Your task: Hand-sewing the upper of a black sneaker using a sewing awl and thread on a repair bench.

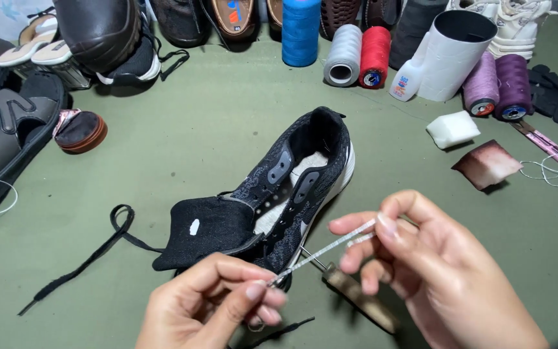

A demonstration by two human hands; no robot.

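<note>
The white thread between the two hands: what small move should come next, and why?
Probably guide the white thread to the tip of the awl and hook it there. The left hand pinches one end and the right hand the other, so it is taut, and the awl's metal tip lies just under it, beside the black sneaker with its tongue folded out.

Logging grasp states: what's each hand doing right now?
Left hand: closed, pinching one end of the white thread.
Right hand: closed, pinching the thread's other end, pulled taut.
</note>
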